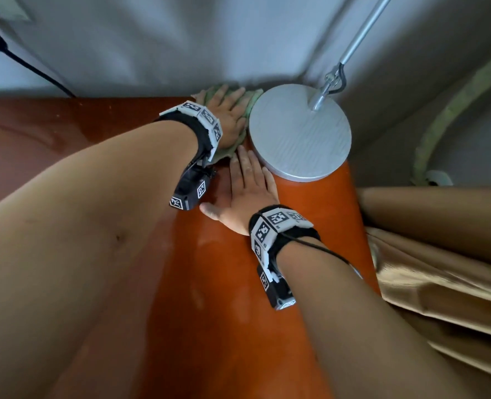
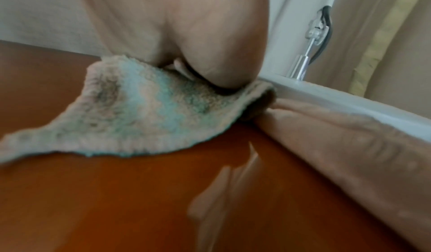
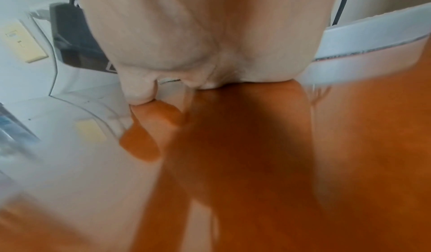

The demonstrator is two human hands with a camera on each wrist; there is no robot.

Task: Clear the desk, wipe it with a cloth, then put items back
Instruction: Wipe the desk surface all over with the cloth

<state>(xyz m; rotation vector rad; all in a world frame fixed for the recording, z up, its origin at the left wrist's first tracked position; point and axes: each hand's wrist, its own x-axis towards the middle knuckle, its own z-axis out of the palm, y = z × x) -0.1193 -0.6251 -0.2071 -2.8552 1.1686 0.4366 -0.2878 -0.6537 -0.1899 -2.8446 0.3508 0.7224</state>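
One right hand (image 1: 245, 197) is lying nearest, fingers straight and flat on the orange desk (image 1: 224, 326), grasping nothing. Beyond it, one left hand (image 1: 228, 115) is pressing flat-fingered on one green cloth (image 2: 130, 112) at the desk's far edge, beside one round lamp base (image 1: 300, 133).

Cloth on the surface, by the wall.
We see a fluffy green-and-pale cloth (image 1: 240, 122) (somewhat soiled) lying crumpled flat on the glossy orange-brown surface (image 1: 238, 312), touching the round lamp base (image 1: 299, 131).

desk (image 1: 238, 312): glossy smooth wood | cloth (image 2: 130, 112): fuzzy terry | lamp base (image 1: 299, 131): matt ribbed metal
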